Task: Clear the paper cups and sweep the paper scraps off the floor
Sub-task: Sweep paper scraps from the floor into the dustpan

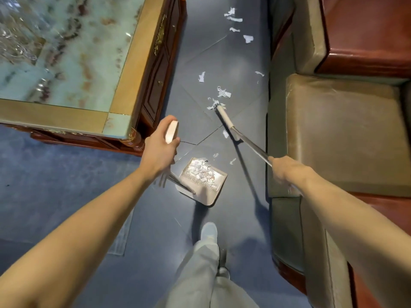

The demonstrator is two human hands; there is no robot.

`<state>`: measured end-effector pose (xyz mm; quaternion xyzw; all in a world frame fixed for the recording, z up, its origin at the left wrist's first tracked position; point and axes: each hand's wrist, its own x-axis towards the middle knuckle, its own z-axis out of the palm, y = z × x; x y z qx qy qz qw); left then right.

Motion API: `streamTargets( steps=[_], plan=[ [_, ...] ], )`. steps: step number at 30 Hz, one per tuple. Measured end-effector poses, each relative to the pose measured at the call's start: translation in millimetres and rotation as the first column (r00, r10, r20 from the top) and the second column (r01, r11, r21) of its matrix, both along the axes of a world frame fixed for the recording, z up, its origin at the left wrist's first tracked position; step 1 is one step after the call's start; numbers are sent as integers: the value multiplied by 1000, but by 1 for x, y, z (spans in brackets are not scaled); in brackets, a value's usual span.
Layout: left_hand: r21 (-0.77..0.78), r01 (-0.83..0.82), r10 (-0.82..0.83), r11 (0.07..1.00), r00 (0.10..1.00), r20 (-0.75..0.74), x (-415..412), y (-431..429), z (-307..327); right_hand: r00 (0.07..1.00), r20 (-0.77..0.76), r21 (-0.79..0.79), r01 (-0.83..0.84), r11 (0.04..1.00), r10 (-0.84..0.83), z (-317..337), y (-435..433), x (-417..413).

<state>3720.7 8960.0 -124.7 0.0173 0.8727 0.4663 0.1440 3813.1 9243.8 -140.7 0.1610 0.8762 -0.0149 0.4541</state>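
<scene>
A long-handled dustpan [203, 181], already holding scraps, is gripped by the left hand [159, 150], fingers curled round its handle top. A broom [225, 116] is clasped at the shaft by the right hand [283, 172]. Torn paper scraps [223, 92] are scattered along the floor [222, 54] beside a sofa [333, 130]. They are judged feather-light and flimsy, better swept with soft strokes than picked up. No writing can be read.

I take this for a formal sitting room or lounge. On my feed I see a low surface [66, 52] topped with green veined stone inside a gold border. Its carved wooden side [159, 70] carries brass fittings. Worn leather sofa cushions [344, 130] sit in a glossy red-brown wooden frame [367, 30], above a dark blue tiled floor [222, 58].
</scene>
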Motion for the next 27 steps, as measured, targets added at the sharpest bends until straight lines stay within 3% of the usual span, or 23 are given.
streamTargets(
  steps=[8, 14, 27],
  plan=[
    [-20, 70, -69, 997, 997, 38, -32, 4, 4, 965, 239, -207, -61, 976, 111, 23, -34, 27],
    [-18, 121, -120, 992, 991, 67, -29, -1, 5, 967, 251, -238, 25, 971, 37, 75, -14, 43],
    [35, 117, -119, 993, 991, 61, -10, -9, 6, 981, 181, -33, 71, 997, -63, 75, 16, 57]
  ],
)
